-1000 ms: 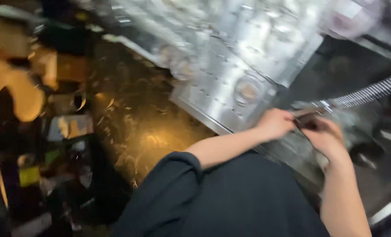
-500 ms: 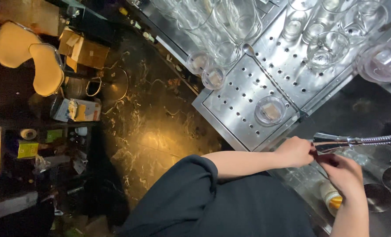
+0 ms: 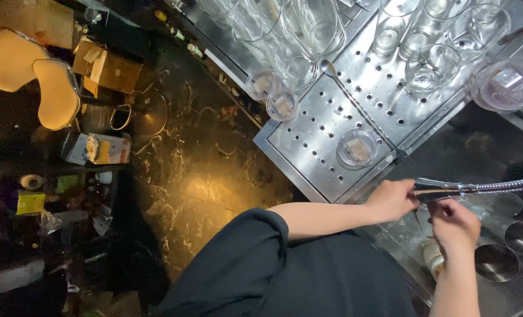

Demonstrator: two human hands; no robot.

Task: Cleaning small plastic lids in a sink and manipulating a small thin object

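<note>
Your left hand (image 3: 392, 201) is closed around the handle end of the metal spray nozzle (image 3: 443, 189) at the right of the frame, while your right hand (image 3: 455, 224) curls loosely just below it, touching its underside above the steel cups (image 3: 496, 262).

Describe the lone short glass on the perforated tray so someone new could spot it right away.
Find the perforated steel tray at the counter's corner, above the person's left hand. On its near part one short glass stands alone, close to the tray's edge. Unlike the tall glasses crowded further back, it is low, wide and has nothing touching it.
</note>
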